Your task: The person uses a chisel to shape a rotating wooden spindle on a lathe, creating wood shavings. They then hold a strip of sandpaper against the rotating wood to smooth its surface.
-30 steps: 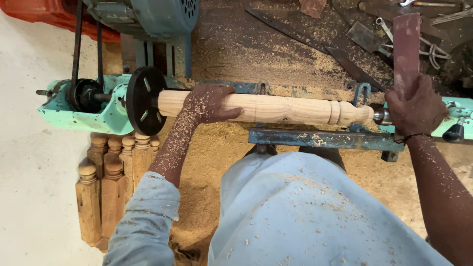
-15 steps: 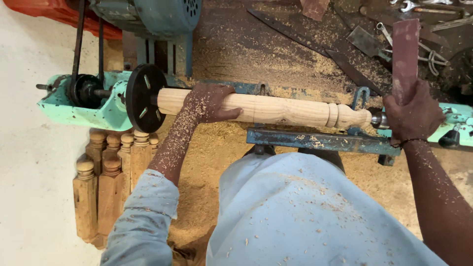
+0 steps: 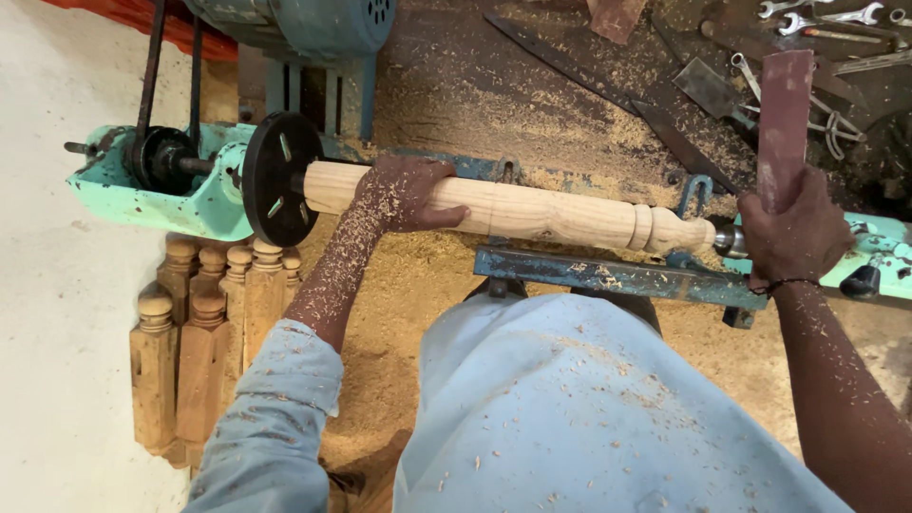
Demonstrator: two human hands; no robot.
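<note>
The turned wooden spindle [image 3: 532, 211] lies lengthwise between both hands on the lathe: the left hand [image 3: 404, 195] curls over its near-chuck end, while the right hand [image 3: 793, 237], past its far tip, grips a reddish strip [image 3: 784, 119].

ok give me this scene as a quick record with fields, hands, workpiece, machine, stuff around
left hand: left hand wrapped over the turned wooden spindle near its left end
right hand: right hand in a closed grip on a flat reddish-brown strip by the tailstock end
workpiece: pale, mounted between black faceplate and tailstock
machine: turquoise lathe, belt-driven
nearby: finished wooden posts at left, sawdust below, wrenches at top right
</note>
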